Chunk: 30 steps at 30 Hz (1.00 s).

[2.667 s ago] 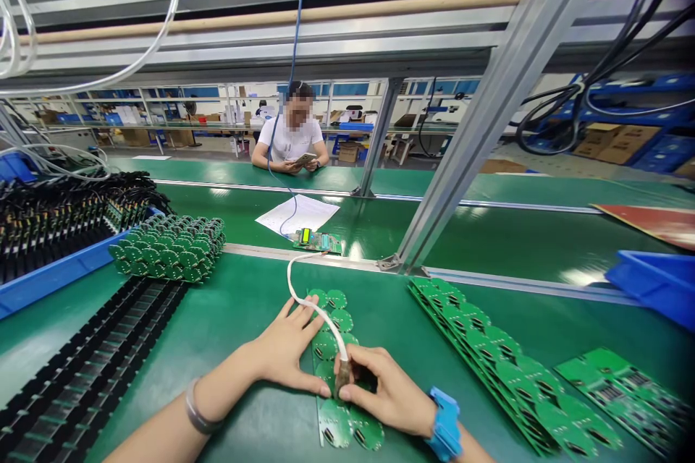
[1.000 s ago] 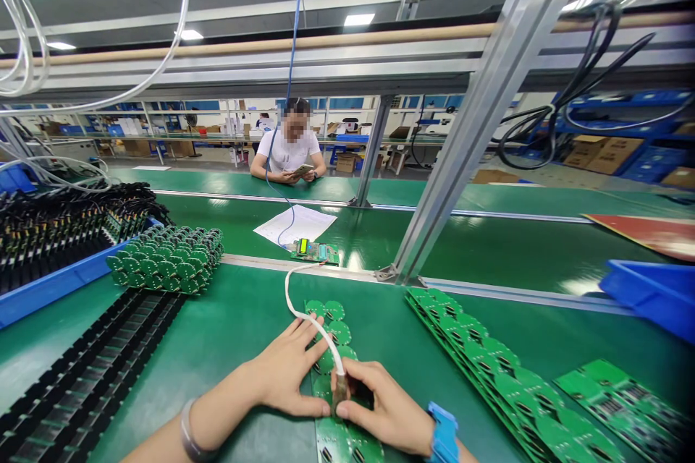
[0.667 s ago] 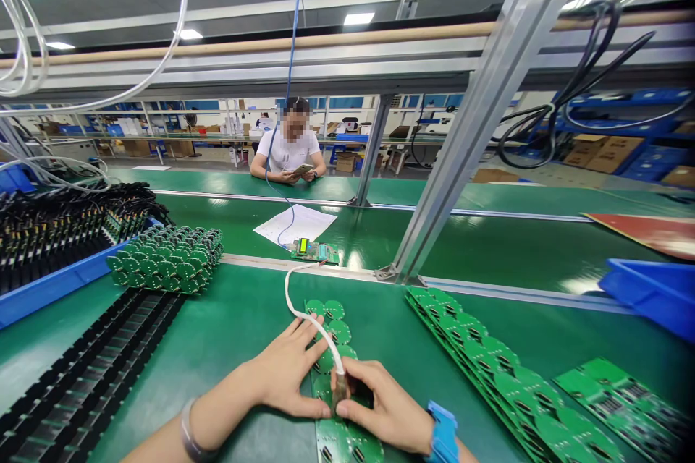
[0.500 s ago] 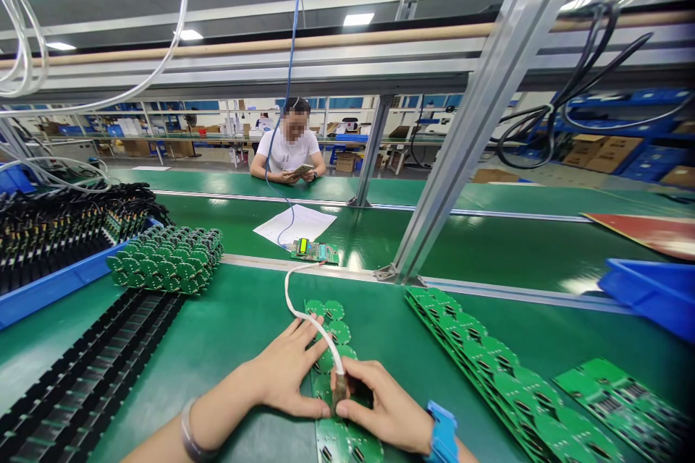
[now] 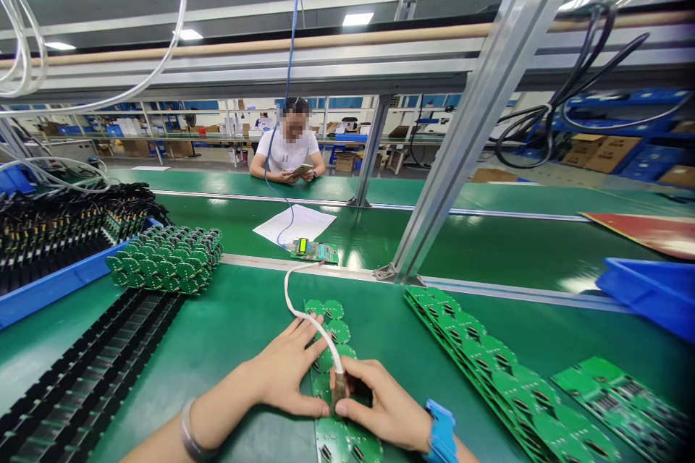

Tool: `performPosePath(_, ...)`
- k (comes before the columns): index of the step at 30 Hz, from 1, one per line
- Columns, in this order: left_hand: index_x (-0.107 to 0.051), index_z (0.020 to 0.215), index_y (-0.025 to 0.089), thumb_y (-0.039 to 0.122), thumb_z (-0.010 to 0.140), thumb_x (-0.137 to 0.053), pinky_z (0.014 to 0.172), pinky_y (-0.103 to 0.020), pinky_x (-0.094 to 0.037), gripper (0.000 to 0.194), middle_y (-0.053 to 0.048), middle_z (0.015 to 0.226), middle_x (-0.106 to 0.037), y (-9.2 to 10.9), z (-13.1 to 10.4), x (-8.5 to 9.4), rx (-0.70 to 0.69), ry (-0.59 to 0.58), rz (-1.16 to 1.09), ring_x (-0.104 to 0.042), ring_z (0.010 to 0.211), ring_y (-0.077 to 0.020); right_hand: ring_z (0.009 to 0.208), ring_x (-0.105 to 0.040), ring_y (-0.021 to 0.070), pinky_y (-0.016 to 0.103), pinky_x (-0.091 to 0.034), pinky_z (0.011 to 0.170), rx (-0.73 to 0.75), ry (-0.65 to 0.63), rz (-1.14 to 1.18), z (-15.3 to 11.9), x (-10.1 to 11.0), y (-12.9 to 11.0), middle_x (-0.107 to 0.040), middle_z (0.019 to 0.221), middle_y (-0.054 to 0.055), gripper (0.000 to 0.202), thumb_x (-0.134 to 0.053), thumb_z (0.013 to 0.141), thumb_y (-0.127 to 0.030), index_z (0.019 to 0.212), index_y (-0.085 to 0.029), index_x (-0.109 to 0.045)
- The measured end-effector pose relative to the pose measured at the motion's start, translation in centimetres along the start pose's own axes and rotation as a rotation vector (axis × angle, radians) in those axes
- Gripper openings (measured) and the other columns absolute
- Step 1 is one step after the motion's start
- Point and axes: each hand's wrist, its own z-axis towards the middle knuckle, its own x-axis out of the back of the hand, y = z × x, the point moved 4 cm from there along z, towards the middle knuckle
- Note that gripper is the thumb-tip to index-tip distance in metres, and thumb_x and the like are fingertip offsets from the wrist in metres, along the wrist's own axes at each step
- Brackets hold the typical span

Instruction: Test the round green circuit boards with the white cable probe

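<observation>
A panel of round green circuit boards (image 5: 337, 441) lies lengthwise in front of me on the green bench. My left hand (image 5: 290, 369) rests on its left side with fingers spread, pressing on the boards. Between the thumb and fingers of my right hand (image 5: 383, 401) is a brownish probe connector (image 5: 339, 392), held upright against the panel. The connector's tip is hidden by the fingers. From its top a white cable (image 5: 296, 296) curves away to a small tester board (image 5: 315, 251) with a lit yellow-green display.
Stacked panels of round boards (image 5: 489, 362) and a rectangular board panel (image 5: 624, 405) lie at right, near a blue bin (image 5: 651, 289). At left are piled round boards (image 5: 168, 257), a black slotted rack (image 5: 92, 369) and a blue tray (image 5: 59, 289). A metal post (image 5: 461, 137) rises ahead; a person (image 5: 290, 148) sits beyond.
</observation>
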Motion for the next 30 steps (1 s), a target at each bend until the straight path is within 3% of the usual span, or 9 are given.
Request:
performPosePath(12, -0.026, 0.15, 0.009, 0.059, 0.072, -0.072, 0.114, -0.059, -0.019, 0.103, -0.027, 0.155, -0.02, 0.1, 0.1, 0.1, 0.003, -0.023, 0.011, -0.014, 0.144, -0.0437, 0.066, -0.054, 0.0165, 0.025, -0.042, 0.065, -0.001, 0.006, -0.025, 0.0, -0.1, 0.0, -0.06, 0.069, -0.001, 0.015, -0.063, 0.082, -0.031, 0.075, -0.019, -0.057)
performPosePath(17, -0.025, 0.15, 0.011, 0.057, 0.072, -0.072, 0.115, -0.058, -0.019, 0.102, -0.024, 0.155, -0.022, 0.5, 0.1, 0.6, -0.005, -0.022, -0.022, -0.018, 0.143, -0.0425, 0.065, -0.052, 0.0161, 0.026, -0.044, 0.064, -0.01, 0.023, 0.094, 0.0, 0.4, 0.4, -0.059, 0.069, -0.001, 0.027, -0.062, 0.085, -0.045, 0.082, -0.018, -0.06)
performPosePath(21, -0.02, 0.153, 0.013, 0.062, 0.075, -0.068, 0.117, -0.057, -0.014, 0.104, -0.022, 0.157, -0.016, 1.5, -0.1, 0.5, -0.063, -0.058, -0.075, -0.016, 0.144, -0.0409, 0.071, -0.055, 0.0173, 0.028, -0.049, 0.069, -0.058, 0.229, 0.243, 0.1, 2.3, 2.0, -0.059, 0.079, 0.001, 0.038, -0.056, 0.088, -0.054, 0.098, -0.017, -0.059)
performPosePath(25, -0.027, 0.151, 0.012, 0.069, 0.074, -0.067, 0.118, -0.052, -0.011, 0.104, -0.023, 0.155, -0.023, 2.9, -0.5, 0.2, -0.177, -0.08, -0.125, -0.022, 0.143, -0.0384, 0.076, -0.058, 0.0181, 0.03, -0.051, 0.072, -0.118, 0.506, 0.164, -0.1, 4.9, 4.4, -0.058, 0.083, 0.003, 0.04, -0.056, 0.089, -0.051, 0.111, -0.017, -0.056)
performPosePath(30, -0.03, 0.149, 0.013, 0.075, 0.073, -0.064, 0.117, -0.053, -0.017, 0.104, -0.024, 0.154, -0.027, 3.6, -0.6, 0.0, -0.204, -0.066, -0.142, -0.026, 0.142, -0.0385, 0.072, -0.061, 0.0178, 0.03, -0.052, 0.07, -0.151, 0.558, 0.003, -0.3, 6.4, 6.5, -0.062, 0.083, 0.004, 0.033, -0.055, 0.089, -0.044, 0.108, -0.017, -0.058)
